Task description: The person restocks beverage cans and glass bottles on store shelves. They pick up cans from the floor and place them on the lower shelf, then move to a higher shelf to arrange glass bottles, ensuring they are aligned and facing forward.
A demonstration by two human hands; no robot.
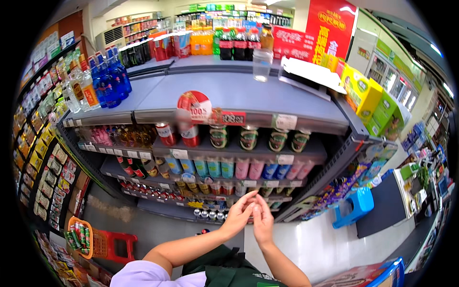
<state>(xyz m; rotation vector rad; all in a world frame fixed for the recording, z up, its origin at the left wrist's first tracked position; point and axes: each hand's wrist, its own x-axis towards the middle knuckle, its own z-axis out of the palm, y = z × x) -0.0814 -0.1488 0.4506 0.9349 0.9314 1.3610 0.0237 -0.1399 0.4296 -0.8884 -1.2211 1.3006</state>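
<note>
My left hand (239, 214) and my right hand (263, 222) meet in front of my dark green apron, fingertips close together, with no object visible in them. Whether something small lies between the fingers cannot be seen. Beyond them stands a grey store shelf unit (236, 86) with rows of drink cans. Pink cans (255, 169) and blue cans (276, 171) stand just above my hands in the picture, and green beer cans (249, 138) on the shelf over them. On the top board are blue glass bottles (109, 80) and a stack of clear plastic cups (262, 64).
At the lower left an orange basket (96, 238) holding green cans sits by a red plastic stool (122, 246). A blue plastic stool (358, 204) stands at the right near a counter (380, 206). Snack racks (46, 172) line the left side.
</note>
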